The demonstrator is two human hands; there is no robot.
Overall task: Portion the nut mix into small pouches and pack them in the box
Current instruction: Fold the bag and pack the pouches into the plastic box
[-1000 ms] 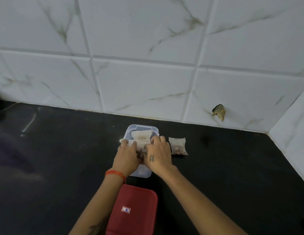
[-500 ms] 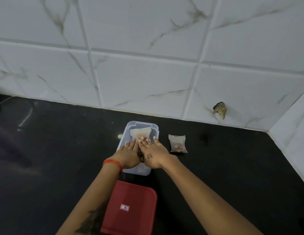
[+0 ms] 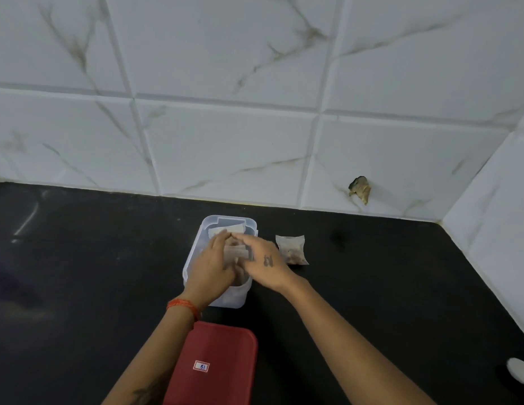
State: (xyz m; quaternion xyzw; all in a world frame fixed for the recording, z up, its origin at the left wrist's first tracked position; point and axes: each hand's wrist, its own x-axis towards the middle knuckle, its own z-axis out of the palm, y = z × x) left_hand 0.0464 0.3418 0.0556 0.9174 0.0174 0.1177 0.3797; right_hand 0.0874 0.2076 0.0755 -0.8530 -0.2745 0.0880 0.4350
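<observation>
Left hand [image 3: 209, 266], right hand [image 3: 262, 263] flat, fingers straight, pressing pouches inside box [image 3: 193, 252].

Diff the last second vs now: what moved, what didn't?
Both hands went from gripping a pouch above the box to pressing flat inside it. Now the left hand stays low over the pouches in the box, while the right hand has lifted and shifted right, fingers loose; whether it holds anything can't be told. The pouch on the counter and the red lid haven't moved.
</observation>
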